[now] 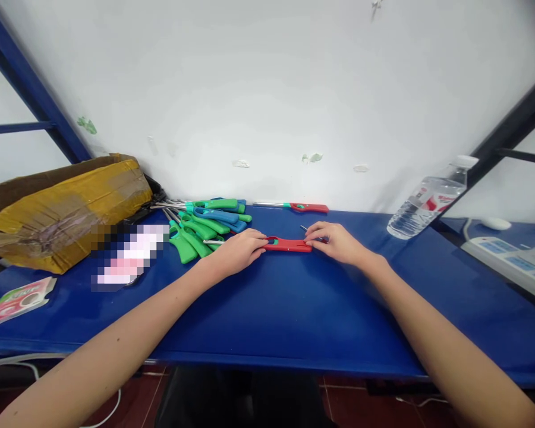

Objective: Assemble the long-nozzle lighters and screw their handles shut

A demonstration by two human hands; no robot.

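Note:
A red long-necked lighter [289, 245] lies crosswise on the blue table in front of me. My left hand [243, 249] grips it near the trigger opening, its metal neck pointing left beneath the hand. At the handle's right end, the closed fingers of my right hand [332, 241] pinch a thin dark tool [304, 228], mostly hidden by the fingers; its kind cannot be made out. Left of my left hand is a pile of green lighters [198, 229] and blue lighters [220, 215]. A second red lighter [310, 207] rests by the wall.
A taped cardboard box [71, 208] stands at the left, with a torn printed packet [22, 300] before it and a pixelated item [131, 255] beside it. On the right are a tilted water bottle [428, 202] and a white power strip [510, 261]. A white wall closes off the back.

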